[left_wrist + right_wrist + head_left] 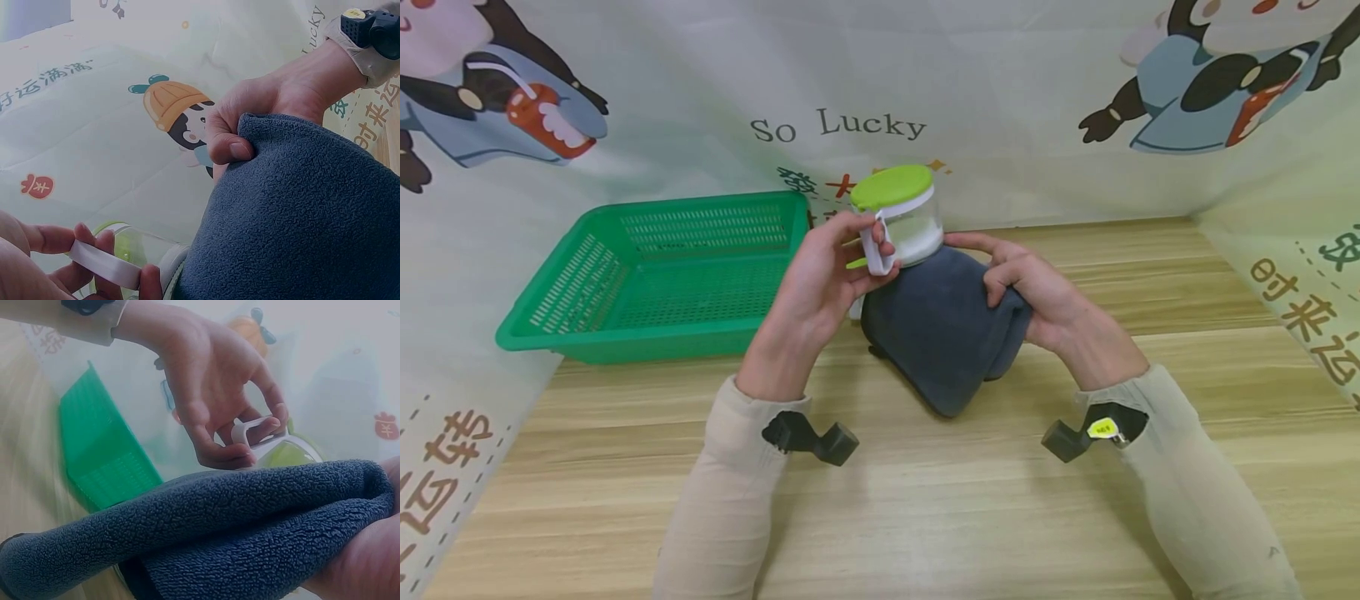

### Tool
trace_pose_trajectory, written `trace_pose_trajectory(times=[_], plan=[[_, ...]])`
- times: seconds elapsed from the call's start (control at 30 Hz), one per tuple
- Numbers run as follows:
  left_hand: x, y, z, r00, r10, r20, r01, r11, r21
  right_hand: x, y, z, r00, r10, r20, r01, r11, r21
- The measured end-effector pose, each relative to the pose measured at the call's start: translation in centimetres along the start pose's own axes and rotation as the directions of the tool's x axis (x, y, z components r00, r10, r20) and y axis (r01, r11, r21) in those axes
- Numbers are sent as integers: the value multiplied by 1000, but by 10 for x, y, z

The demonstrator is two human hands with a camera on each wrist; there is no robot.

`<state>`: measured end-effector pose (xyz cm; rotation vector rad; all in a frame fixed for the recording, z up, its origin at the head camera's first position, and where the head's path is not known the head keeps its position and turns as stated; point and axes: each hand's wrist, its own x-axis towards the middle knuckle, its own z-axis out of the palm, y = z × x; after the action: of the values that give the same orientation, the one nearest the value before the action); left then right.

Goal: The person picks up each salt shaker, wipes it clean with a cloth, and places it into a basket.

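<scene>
My left hand (820, 279) grips the white handle (106, 265) of a clear seasoning jar with a bright green lid (892, 185). The jar is held up, slightly tilted, and something white shows in its lower part. A folded dark grey-blue towel (936, 321) hangs from my right hand (1033, 287), pinched between thumb and fingers, its upper edge against the jar's base. The right index finger reaches toward the jar's lower side. In the right wrist view the towel (250, 525) covers part of the jar.
A green plastic basket (647, 346) stands at the back left of the wooden table (925, 517). Behind the towel, a small white piece (855, 308) peeks out, mostly hidden. A printed cloth backdrop (1022, 100) rises behind the table and along both sides.
</scene>
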<state>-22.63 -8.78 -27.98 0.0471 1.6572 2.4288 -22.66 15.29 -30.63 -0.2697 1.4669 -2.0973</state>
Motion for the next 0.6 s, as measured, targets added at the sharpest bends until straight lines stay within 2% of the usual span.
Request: trace_pose_trajectory(times=[0.6], plan=[[1,-1,0,1000,-13,0,13,1000,5,0,1,1,1000,3,-7,-3,1000,-24]])
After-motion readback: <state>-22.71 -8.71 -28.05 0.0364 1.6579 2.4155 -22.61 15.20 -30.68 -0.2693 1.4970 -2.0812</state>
